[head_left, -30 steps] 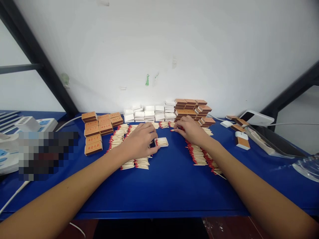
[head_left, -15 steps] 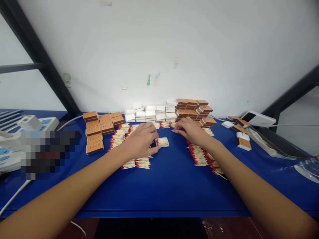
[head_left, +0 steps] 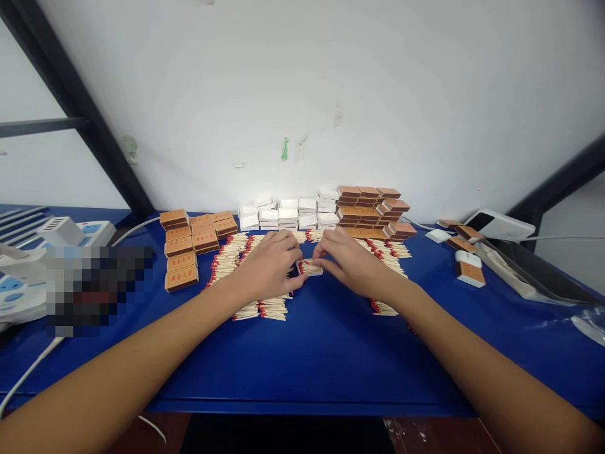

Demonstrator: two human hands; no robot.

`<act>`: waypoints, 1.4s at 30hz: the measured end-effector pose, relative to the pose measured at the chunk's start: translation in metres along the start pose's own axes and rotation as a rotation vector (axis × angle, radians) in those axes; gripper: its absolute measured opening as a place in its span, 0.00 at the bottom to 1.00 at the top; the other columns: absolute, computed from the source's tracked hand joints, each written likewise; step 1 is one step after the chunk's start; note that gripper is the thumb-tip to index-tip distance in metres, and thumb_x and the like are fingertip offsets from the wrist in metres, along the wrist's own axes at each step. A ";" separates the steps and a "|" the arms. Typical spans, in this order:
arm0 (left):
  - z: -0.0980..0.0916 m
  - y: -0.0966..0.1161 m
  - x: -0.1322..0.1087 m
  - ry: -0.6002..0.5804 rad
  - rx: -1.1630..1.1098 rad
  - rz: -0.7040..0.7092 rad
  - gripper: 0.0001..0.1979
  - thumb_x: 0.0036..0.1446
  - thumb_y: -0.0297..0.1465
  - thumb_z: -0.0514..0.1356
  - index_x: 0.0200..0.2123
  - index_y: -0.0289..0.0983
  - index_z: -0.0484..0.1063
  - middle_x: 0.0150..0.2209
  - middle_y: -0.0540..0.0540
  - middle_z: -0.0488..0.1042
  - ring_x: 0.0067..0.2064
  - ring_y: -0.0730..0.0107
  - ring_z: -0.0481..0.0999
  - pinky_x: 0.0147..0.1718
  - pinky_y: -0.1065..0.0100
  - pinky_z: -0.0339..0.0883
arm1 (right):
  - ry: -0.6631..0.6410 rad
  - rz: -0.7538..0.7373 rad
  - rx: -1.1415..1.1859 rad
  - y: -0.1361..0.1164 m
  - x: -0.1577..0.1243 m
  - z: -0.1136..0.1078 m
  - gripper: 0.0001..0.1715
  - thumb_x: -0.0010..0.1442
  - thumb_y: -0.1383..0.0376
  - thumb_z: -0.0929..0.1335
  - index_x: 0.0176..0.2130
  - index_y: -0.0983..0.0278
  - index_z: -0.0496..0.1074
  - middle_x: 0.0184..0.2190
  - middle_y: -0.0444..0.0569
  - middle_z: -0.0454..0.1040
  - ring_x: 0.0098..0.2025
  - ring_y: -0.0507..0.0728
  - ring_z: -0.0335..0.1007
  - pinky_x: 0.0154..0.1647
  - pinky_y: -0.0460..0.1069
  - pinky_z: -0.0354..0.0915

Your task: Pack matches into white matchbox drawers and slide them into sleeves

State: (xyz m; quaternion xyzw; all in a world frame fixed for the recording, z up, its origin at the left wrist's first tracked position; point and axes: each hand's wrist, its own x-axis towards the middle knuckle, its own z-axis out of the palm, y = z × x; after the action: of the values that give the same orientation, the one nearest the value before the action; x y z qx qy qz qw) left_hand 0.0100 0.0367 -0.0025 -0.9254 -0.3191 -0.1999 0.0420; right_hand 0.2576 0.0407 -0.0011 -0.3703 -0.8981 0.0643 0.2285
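Note:
A small white matchbox tray (head_left: 311,268) with red-tipped matches in it lies on the blue table between my hands. My left hand (head_left: 273,265) grips its left end between thumb and fingers. My right hand (head_left: 347,261) is closed in a pinch over the tray's right end, with a few matches at its fingertips, partly hidden by the fingers. Rows of loose matches (head_left: 222,263) lie around my left hand, and more matches (head_left: 385,308) spread beneath and beyond my right hand.
White trays (head_left: 288,214) stand stacked against the wall beside stacked brown matchbox sleeves (head_left: 362,214). Labelled matchboxes (head_left: 182,268) sit at the left, near a power strip (head_left: 97,234). A white device (head_left: 501,225), loose boxes and a white earphone case (head_left: 467,259) lie at the right.
My right hand has moved left and toward me, from the loose matches at the back to the tray. My left hand stays at the tray. The view has shifted slightly.

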 end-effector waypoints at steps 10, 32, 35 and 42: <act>0.002 0.003 0.000 -0.006 -0.003 0.002 0.11 0.68 0.39 0.68 0.45 0.37 0.81 0.47 0.41 0.80 0.57 0.49 0.75 0.58 0.50 0.68 | 0.032 0.075 -0.114 0.032 -0.003 -0.001 0.08 0.75 0.62 0.66 0.44 0.61 0.75 0.42 0.56 0.76 0.49 0.66 0.67 0.52 0.59 0.65; 0.000 0.003 -0.001 -0.022 0.009 0.004 0.11 0.70 0.38 0.66 0.43 0.35 0.80 0.47 0.39 0.78 0.56 0.50 0.74 0.55 0.52 0.68 | 0.019 0.169 -0.238 0.077 -0.003 0.000 0.12 0.73 0.59 0.68 0.47 0.63 0.78 0.45 0.60 0.78 0.51 0.70 0.67 0.54 0.63 0.65; 0.000 0.002 -0.001 -0.023 0.011 0.008 0.11 0.70 0.39 0.66 0.43 0.35 0.80 0.47 0.39 0.78 0.55 0.50 0.74 0.55 0.53 0.69 | 0.021 0.159 -0.230 0.077 -0.003 0.000 0.10 0.72 0.61 0.67 0.42 0.61 0.78 0.42 0.59 0.78 0.49 0.69 0.66 0.52 0.62 0.65; 0.002 0.001 -0.001 -0.017 0.002 0.011 0.11 0.70 0.39 0.66 0.44 0.36 0.80 0.47 0.40 0.78 0.56 0.50 0.74 0.57 0.52 0.68 | -0.013 0.167 -0.204 0.076 -0.002 -0.001 0.11 0.72 0.62 0.66 0.37 0.60 0.75 0.39 0.57 0.76 0.47 0.67 0.67 0.49 0.60 0.64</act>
State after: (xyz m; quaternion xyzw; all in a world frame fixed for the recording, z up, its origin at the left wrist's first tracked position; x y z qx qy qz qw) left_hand 0.0106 0.0357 -0.0046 -0.9288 -0.3145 -0.1915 0.0415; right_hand 0.3080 0.0933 -0.0223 -0.4649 -0.8674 -0.0063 0.1774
